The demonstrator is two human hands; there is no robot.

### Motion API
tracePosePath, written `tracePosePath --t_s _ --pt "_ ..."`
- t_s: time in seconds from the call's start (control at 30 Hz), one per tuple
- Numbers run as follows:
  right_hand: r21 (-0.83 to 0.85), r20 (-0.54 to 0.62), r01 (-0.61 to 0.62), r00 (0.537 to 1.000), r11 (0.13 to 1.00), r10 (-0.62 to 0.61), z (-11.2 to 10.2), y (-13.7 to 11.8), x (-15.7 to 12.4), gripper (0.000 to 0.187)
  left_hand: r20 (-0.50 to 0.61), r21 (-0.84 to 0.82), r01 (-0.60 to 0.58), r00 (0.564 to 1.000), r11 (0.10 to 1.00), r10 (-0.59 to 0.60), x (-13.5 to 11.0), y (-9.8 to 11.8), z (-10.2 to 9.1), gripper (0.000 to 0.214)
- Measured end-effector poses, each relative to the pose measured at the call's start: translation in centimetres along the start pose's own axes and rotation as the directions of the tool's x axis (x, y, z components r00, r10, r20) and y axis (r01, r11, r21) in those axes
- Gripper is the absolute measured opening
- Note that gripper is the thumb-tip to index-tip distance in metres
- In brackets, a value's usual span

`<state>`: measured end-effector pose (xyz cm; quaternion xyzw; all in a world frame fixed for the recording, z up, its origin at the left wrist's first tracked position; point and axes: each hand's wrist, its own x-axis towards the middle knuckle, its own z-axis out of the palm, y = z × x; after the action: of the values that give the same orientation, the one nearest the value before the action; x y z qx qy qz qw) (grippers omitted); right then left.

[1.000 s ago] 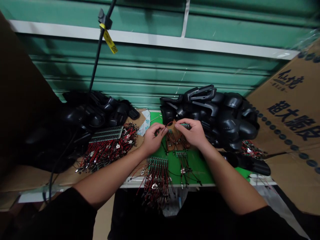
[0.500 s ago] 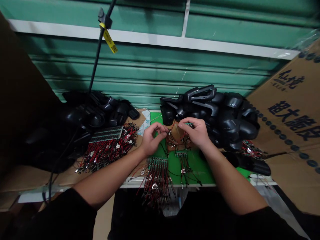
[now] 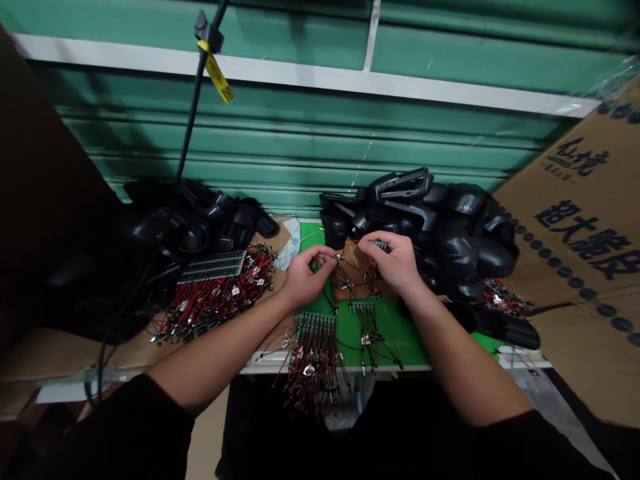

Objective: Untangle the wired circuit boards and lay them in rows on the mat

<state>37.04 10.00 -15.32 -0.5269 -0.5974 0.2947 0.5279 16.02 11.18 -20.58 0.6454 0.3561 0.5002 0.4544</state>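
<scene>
My left hand pinches the end of a thin red and black wire above a green mat. My right hand is closed on a small green circuit board strip that the wires hang from. The two hands are a short gap apart, over a brown patch with more wired pieces. In front of them lie two rows of wired strips: a larger one hanging over the table edge and a smaller one.
A pile of black plastic housings sits right behind my right hand, another pile at the left. A big heap of red and black wired strips lies left. A cardboard box leans at the right. A black cable hangs down.
Both hands have lifted slightly and my right hand has turned, bringing the strip nearer the left hand's wire end. The view shifted a little.
</scene>
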Motion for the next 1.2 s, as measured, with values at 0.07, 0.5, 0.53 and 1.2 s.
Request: tracePosePath --t_s 0.07,0.5,0.53,1.2 --pt "0.013 -0.001 -0.010 1.000 1.000 0.010 -0.1 0.2 0.0 0.022 -0.004 0.034 -0.019 1.000 0.999 0.019 0.1 -0.2 -0.1 0.024" --pt "-0.127 0.062 0.083 0.995 0.988 -0.075 0.3 0.4 -0.2 0.021 0.020 0.089 -0.047 0.999 0.995 0.046 0.1 0.6 -0.2 0.019" --pt "-0.163 0.062 0.092 0.995 0.982 -0.083 0.3 0.5 -0.3 0.021 0.026 0.066 -0.027 0.999 0.997 0.026 0.0 0.7 -0.2 0.019" --pt "-0.163 0.274 0.399 0.897 0.902 -0.348 1.3 0.5 -1.1 0.022 -0.030 0.054 -0.072 0.997 0.996 0.074 0.2 0.0 0.0 0.020"
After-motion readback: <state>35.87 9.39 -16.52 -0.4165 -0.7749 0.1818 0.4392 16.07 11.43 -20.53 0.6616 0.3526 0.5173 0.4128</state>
